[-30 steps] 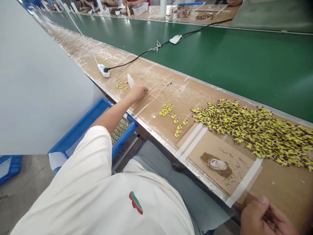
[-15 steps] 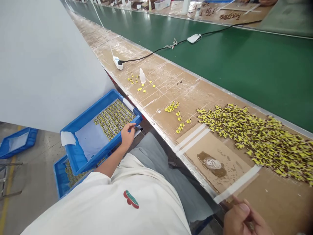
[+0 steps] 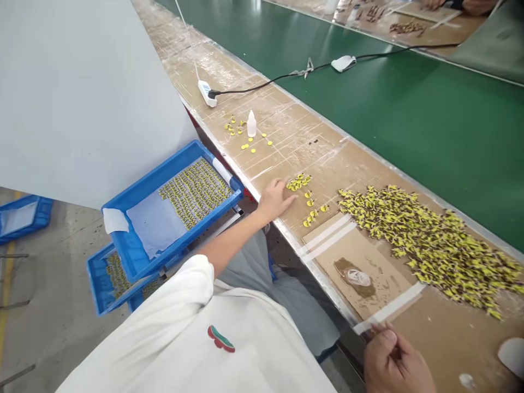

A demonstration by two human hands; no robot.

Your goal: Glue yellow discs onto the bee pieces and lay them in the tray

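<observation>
My left hand (image 3: 275, 201) is over the table edge with thumb and fingers apart. Its fingertips are beside a cluster of small yellow round-based pieces (image 3: 298, 182) with dark tops; I cannot see anything held. A few similar pieces (image 3: 310, 203) stand to the right. At the table's lower right, my right hand (image 3: 395, 357) is closed, thumb against fingers; what it may hold is hidden. Just beyond it lies a taped cardboard sheet (image 3: 323, 273) with a clear, wet-looking puddle (image 3: 357, 277). A large heap of small yellow and brown pieces (image 3: 426, 245) spreads behind the cardboard.
A blue tray (image 3: 118, 248) at left holds rows of yellow pieces on paper, above another blue tray (image 3: 96, 284). A white dropper bottle (image 3: 251, 124) stands near yellow discs (image 3: 253, 150). A black cable (image 3: 245, 89) crosses the green belt (image 3: 388, 109) to a power strip (image 3: 207, 94).
My left hand has moved right from the blue tray's edge to the yellow round-based pieces. My right hand stays closed near the cardboard. The view has shifted slightly.
</observation>
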